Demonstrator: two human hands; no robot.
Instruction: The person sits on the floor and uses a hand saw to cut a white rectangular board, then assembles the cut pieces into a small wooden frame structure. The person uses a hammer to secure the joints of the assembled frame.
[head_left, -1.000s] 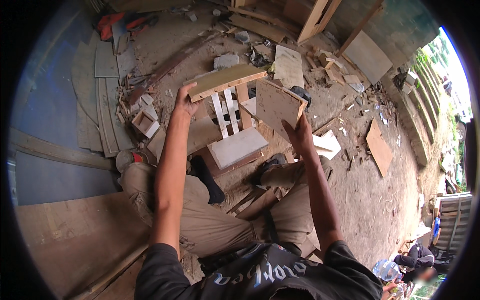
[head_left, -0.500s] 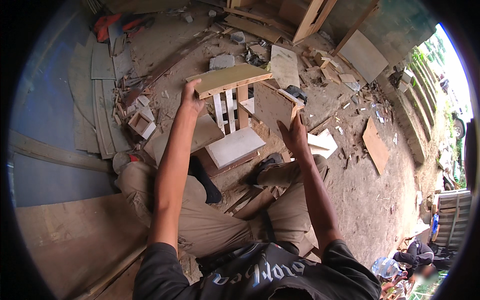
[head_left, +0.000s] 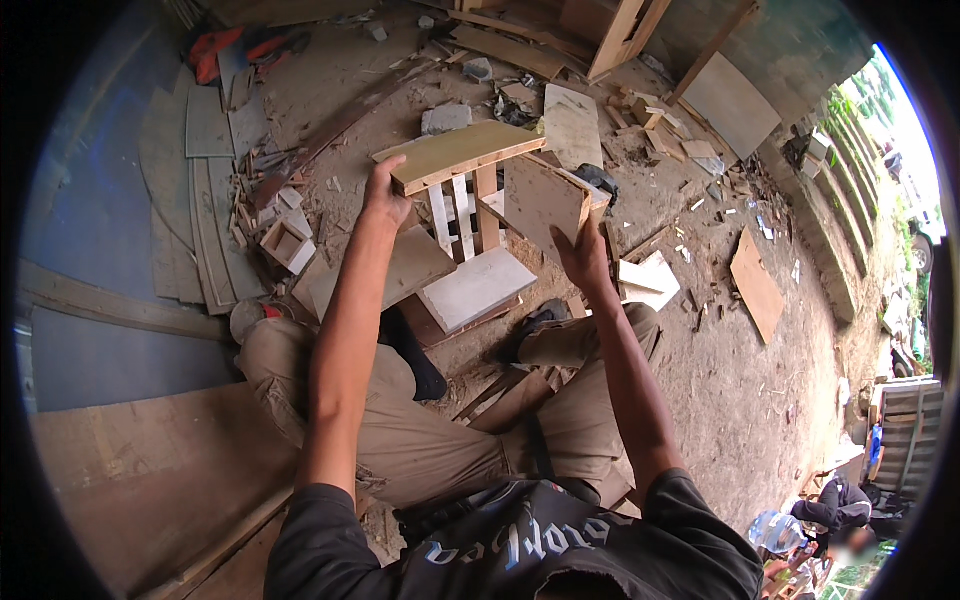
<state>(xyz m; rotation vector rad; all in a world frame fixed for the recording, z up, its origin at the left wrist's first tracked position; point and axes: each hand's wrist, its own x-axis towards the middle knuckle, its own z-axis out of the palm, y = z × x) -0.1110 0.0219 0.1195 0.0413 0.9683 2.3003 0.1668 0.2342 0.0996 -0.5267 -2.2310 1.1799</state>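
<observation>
Right hand [head_left: 586, 258] and its pale board [head_left: 542, 203] now nearer left hand [head_left: 384, 194], further beneath olive board [head_left: 465, 155].

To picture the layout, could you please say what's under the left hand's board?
White slats and a brown wooden strip show below the board; its underside is hidden.

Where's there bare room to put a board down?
The widest bare ground lies right of the right forearm, below the brown plywood offcut. Boards crowd the space between the left hand and right hand. Further left, an open wooden box sits among scraps.
</observation>
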